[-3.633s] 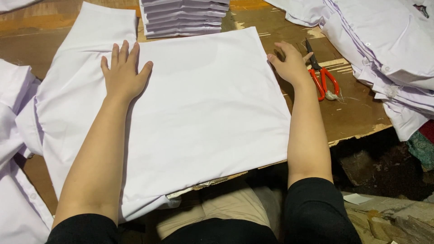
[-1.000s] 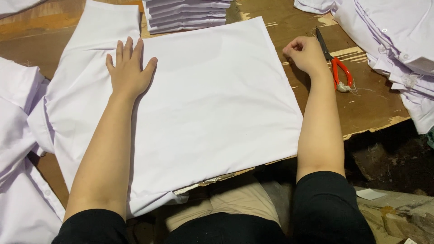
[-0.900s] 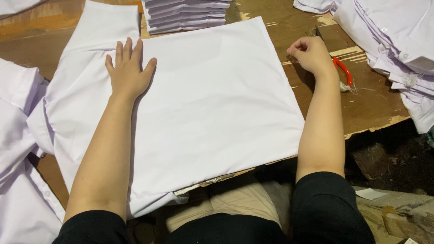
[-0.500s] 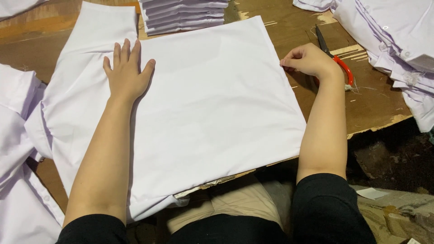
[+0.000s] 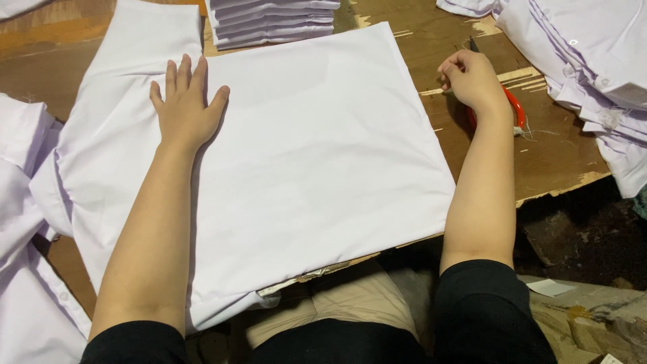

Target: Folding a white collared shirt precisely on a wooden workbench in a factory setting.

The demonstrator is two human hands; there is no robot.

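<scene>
1. White cloth (image 5: 317,168) is spread flat on the wooden table (image 5: 539,148), directly in front of the person.
2. It is pressed down by the left hand (image 5: 185,108) — palm flat, fingers spread, nothing grasped.
3. Red-handled scissors (image 5: 515,111) are covered by the right hand (image 5: 472,81) just beside the cloth's right edge; the fingers are curled, but whether the scissors are gripped cannot be told.
4. Folded white garments (image 5: 269,20) are stacked beyond the cloth.

Worn brown wooden table (image 5: 539,145), surface scuffed, front edge chipped; dark cluttered floor (image 5: 579,236) below right; light even, from overhead
</scene>
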